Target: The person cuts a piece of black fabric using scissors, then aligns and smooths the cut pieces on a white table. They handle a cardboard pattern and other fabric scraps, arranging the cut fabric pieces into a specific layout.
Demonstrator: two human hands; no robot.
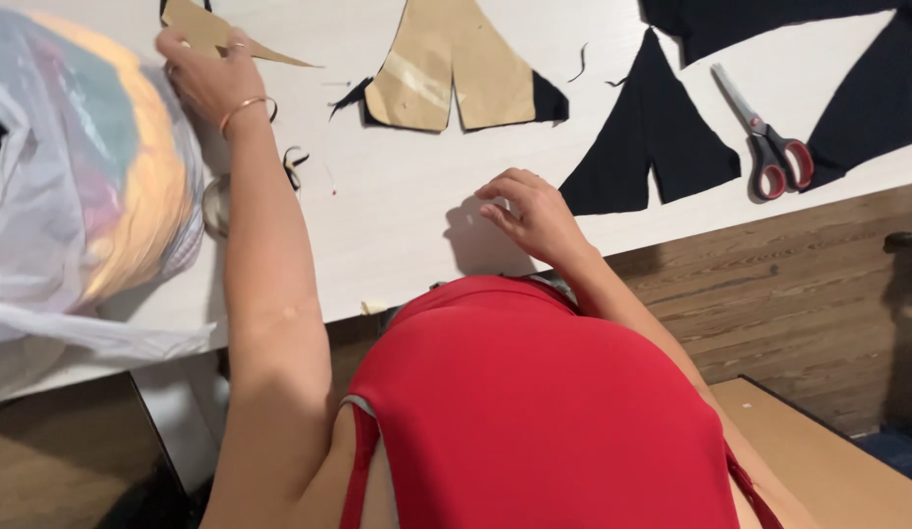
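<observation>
While left hand [209, 71] pinches tan paper pattern piece [206, 27] at far surface [397, 225] edge, right hand [529, 211] rests curled, empty, near black fabric piece [652, 137]; lift paper flat, avoid creasing thin tip.

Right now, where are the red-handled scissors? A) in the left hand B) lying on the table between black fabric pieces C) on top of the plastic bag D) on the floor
B: the scissors lie shut on the white table, between two black fabric pieces, away from both hands. The left hand touches a brown paper pattern piece, and the right hand rests empty on the table.
</observation>
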